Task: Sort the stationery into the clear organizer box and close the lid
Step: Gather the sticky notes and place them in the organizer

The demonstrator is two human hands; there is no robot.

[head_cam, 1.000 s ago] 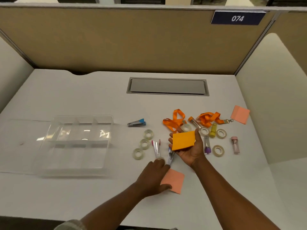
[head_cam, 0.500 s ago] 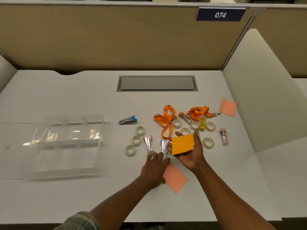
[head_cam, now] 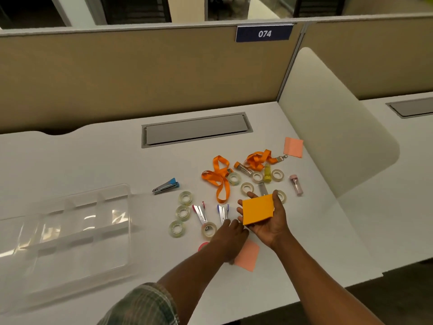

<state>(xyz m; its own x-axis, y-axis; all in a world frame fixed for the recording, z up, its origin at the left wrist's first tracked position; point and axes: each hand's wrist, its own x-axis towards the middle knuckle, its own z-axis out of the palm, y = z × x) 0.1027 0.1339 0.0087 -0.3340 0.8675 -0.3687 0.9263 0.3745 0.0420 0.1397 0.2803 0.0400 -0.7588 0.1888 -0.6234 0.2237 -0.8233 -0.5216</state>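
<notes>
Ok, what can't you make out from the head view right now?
All head view.
Pink round item: mostly covered by the left forearm.
Left hand: seen from behind, so any grip on the pink sticky note is unclear.
Clear organizer box: blurred, left side runs off the frame edge.
Tube: lower end hidden by the orange sticky note pad in the right hand.

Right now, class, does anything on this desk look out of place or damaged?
Nothing looks spilled or damaged. The stationery merely lies scattered on the desk beside the clear organizer box, lid open.
</notes>
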